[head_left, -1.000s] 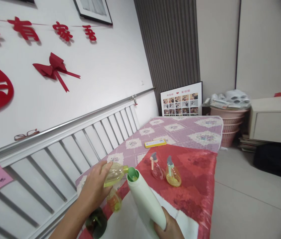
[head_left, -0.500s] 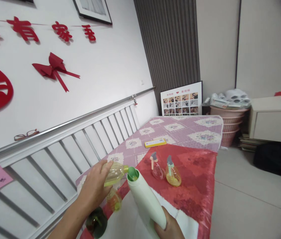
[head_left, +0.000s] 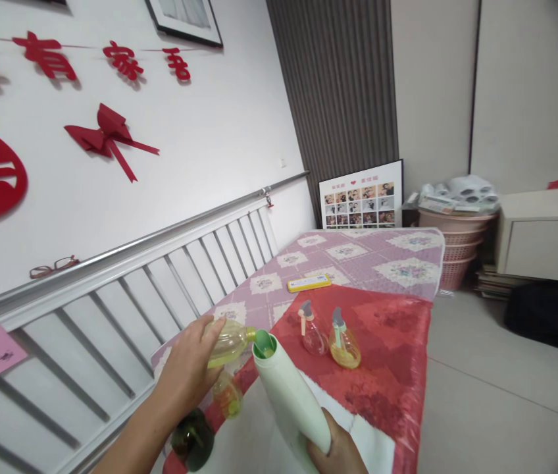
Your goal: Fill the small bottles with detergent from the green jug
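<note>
My left hand (head_left: 187, 365) is wrapped round a clear bottle (head_left: 229, 343) of yellow-green liquid, tipped sideways. Its yellow neck meets the open green-lined mouth of a long pale green bottle (head_left: 291, 392). That bottle leans up and to the left, its lower end gripped by my right hand (head_left: 341, 447). Below my left hand stand a clear amber-tinted bottle (head_left: 228, 398) and a round dark green bottle (head_left: 193, 440). To the right are two clear spray bottles with grey tops, one with a pink trigger (head_left: 314, 337) and one with a mint trigger and yellow liquid (head_left: 345, 352).
A red cloth (head_left: 387, 342) and a white cloth (head_left: 375, 440) lie over the purple patterned tablecloth (head_left: 299, 260). Farther back on the table is a flat yellow case (head_left: 308, 283). A white radiator (head_left: 160, 283) runs along the left; stacked pink baskets (head_left: 456, 253) stand behind.
</note>
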A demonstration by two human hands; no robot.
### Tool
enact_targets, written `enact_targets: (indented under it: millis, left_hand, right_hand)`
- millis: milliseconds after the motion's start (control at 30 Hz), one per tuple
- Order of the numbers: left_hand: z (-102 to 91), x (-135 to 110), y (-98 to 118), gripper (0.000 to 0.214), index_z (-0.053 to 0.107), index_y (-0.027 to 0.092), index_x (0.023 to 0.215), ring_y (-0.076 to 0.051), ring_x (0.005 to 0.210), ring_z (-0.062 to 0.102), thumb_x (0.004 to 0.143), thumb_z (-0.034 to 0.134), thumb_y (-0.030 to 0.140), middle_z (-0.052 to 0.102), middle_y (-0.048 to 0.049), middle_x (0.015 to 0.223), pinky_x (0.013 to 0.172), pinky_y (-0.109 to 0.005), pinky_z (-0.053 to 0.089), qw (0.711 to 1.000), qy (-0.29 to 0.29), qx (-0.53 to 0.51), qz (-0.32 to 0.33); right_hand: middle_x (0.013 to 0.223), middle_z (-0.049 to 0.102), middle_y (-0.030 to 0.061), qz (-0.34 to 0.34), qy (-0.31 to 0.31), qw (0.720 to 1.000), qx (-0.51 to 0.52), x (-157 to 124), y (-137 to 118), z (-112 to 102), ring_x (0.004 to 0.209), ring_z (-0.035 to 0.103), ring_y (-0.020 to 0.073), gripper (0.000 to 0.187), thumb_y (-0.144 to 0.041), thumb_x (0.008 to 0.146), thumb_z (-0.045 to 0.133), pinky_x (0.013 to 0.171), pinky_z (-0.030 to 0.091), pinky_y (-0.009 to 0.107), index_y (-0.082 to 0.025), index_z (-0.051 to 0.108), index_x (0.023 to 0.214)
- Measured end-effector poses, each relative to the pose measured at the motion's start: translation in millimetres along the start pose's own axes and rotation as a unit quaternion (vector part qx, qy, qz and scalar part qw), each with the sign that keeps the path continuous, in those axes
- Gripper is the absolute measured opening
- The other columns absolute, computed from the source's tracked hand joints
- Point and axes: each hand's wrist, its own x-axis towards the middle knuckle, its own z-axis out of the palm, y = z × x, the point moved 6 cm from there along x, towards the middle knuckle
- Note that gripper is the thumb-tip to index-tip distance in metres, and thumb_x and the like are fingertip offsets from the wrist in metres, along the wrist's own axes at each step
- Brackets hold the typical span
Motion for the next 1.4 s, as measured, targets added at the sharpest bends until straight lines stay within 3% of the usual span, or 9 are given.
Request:
enact_targets:
  millis: [533,933,1200,1400]
  left_hand:
    - [-6.8,2.3,4.1,0.075,0.033,0.029,0.139,-0.03,0.118,0.048,0.071,0.063,0.017,0.046,-0.0111,0.134,0.096,-0.047,0.044,1.0,-0.002,0.013,-0.007]
    - [-9.1,3.5,5.4,0.072,0.035,0.029,0.138,-0.03,0.12,0.046,0.073,0.064,0.018,0.045,-0.0107,0.135,0.096,-0.047,0.043,1.0,-0.011,0.022,-0.012]
    - [-10.0,4.3,6.2,0.073,0.034,0.029,0.139,-0.03,0.119,0.046,0.073,0.063,0.016,0.045,-0.011,0.134,0.096,-0.047,0.043,1.0,-0.009,0.026,-0.005]
    - [-9.8,4.6,5.8,0.074,0.032,0.03,0.14,-0.031,0.121,0.045,0.073,0.063,0.017,0.044,-0.0107,0.135,0.095,-0.047,0.043,0.999,-0.015,0.034,-0.007]
  right_hand:
    - [0.074,0.074,-0.0022,-0.005,0.019,1.0,-0.002,-0.5,-11.7,-5.0,0.072,0.07,0.0232,0.026,-0.018,0.062,0.054,0.066,0.053,0.028,-0.024,0.067,0.083]
    - [0.078,0.074,0.0011,-0.001,0.004,1.0,0.007,-0.7,-14.5,-4.2,0.074,0.07,0.0229,0.025,-0.018,0.064,0.054,0.068,0.053,0.029,-0.02,0.066,0.087]
    - [0.07,0.073,-0.0028,-0.009,0.023,1.0,0.013,-1.2,-19.1,-6.5,0.069,0.069,0.0226,0.019,-0.017,0.062,0.054,0.064,0.053,0.028,-0.024,0.065,0.077]
    - [0.075,0.074,0.0002,0.006,0.008,1.0,0.002,-1.4,-18.2,-5.8,0.073,0.069,0.0228,0.025,-0.019,0.063,0.052,0.068,0.053,0.028,-0.021,0.066,0.084]
